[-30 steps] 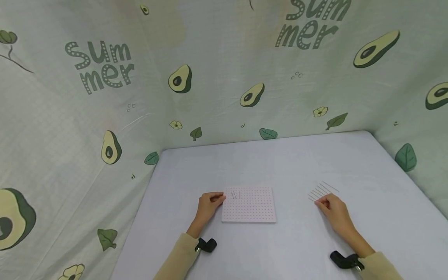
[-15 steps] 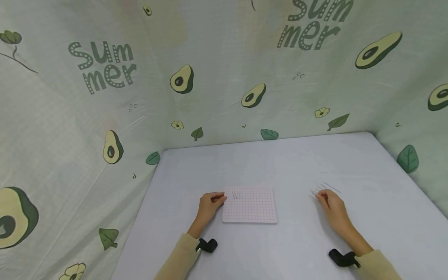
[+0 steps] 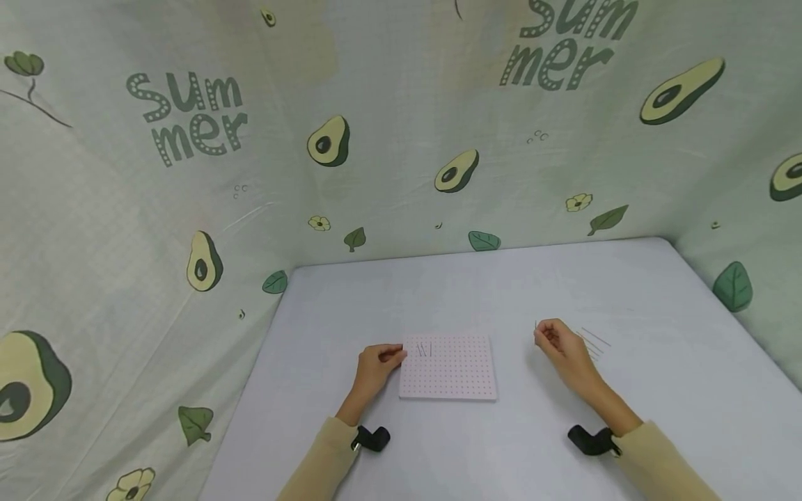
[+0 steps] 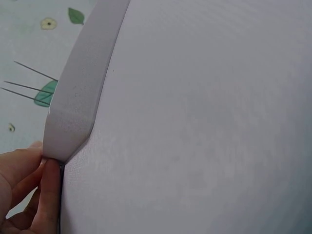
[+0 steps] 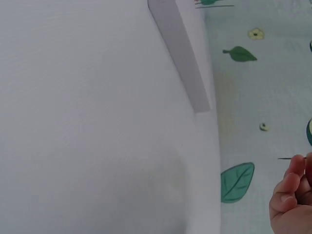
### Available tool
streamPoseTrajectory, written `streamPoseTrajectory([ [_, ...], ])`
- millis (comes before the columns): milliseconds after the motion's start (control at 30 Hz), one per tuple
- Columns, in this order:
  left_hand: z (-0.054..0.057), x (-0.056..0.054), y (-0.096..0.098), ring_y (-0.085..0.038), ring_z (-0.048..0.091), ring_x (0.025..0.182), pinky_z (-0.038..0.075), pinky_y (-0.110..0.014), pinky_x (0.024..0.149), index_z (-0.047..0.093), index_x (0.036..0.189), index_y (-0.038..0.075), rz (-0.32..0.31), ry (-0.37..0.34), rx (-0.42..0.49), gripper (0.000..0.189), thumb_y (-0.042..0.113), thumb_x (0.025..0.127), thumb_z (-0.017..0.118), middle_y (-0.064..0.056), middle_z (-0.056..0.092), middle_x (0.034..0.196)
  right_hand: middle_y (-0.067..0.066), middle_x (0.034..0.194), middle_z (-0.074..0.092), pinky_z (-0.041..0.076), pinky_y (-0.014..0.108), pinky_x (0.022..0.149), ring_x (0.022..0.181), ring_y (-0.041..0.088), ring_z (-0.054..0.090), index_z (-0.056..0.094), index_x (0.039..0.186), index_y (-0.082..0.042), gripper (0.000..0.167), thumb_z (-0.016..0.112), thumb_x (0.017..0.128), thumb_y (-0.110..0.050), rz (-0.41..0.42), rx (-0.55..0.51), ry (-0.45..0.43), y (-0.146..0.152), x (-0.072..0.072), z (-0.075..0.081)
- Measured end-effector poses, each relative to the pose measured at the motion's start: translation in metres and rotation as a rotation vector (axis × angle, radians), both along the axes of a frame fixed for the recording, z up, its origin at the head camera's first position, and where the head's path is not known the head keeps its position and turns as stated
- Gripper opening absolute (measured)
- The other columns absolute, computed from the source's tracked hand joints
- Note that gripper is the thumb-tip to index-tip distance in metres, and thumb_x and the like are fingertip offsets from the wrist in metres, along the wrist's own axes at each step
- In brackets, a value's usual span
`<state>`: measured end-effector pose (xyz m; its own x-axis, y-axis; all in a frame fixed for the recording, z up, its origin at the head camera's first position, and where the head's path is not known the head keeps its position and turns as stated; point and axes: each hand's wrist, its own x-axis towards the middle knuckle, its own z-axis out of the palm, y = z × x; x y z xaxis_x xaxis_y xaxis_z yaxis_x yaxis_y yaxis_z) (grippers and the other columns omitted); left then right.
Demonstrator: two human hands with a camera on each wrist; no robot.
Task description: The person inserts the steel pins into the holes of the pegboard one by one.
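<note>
A pale pink board with rows of small holes (image 3: 448, 376) lies on the table. Several thin dark metal pins (image 3: 430, 349) stand in its upper left holes; the left wrist view shows those pins (image 4: 31, 69) sticking out past the board's edge (image 4: 83, 83). My left hand (image 3: 374, 369) pinches the board at its left side, thumb and fingers at the corner. Right of the board, my right hand (image 3: 564, 348) is raised off the table and pinches a thin pin (image 5: 284, 158), its tip pointing up beyond the fingertips. Loose pins (image 3: 595, 337) lie behind this hand, partly hidden by it.
The white table (image 3: 501, 445) ends at a fabric curtain (image 3: 388, 83) printed with avocados, hung behind and along both sides. A black wrist camera (image 3: 371, 439) sits at the left sleeve, another black wrist camera (image 3: 590, 440) at the right sleeve.
My right hand has picked up a pin from the loose row, lifted it and moved left toward the board. My left hand stays at the board's edge.
</note>
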<state>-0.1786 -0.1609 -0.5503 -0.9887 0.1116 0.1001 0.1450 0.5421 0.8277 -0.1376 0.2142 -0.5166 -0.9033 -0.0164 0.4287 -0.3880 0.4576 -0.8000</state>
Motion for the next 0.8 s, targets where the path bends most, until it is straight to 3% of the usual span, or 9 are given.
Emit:
streamPoseTrajectory([
  [167,0.0,0.001,-0.002,-0.015,0.068,0.083,0.054,-0.022,0.07,0.075,0.109,-0.001,-0.021,0.007,0.032,0.026,0.019,0.092,0.074,-0.01,0.074,0.098,0.017,0.08,0.06,0.045,0.014,0.061,0.073,0.01,0.056,0.056,0.094,0.011,0.009,0.058,0.09,0.019,0.125,-0.067,0.047,-0.027,-0.011,0.013],
  [400,-0.002,-0.001,-0.003,-0.018,0.069,0.082,0.053,-0.021,0.069,0.074,0.109,-0.003,-0.048,0.041,0.045,0.027,0.019,0.092,0.074,-0.012,0.074,0.098,0.011,0.077,0.059,0.044,0.019,0.058,0.07,0.015,0.05,0.058,0.089,0.01,0.012,0.063,0.085,0.02,0.218,-0.013,0.085,-0.061,-0.014,0.046],
  [800,0.0,-0.004,-0.004,-0.018,0.069,0.082,0.053,-0.021,0.07,0.074,0.109,-0.003,-0.04,0.039,0.044,0.027,0.018,0.093,0.073,-0.011,0.074,0.097,0.011,0.077,0.061,0.044,0.022,0.059,0.067,0.019,0.052,0.06,0.088,0.008,0.013,0.064,0.084,0.019,0.404,0.044,0.096,-0.1,-0.031,0.046],
])
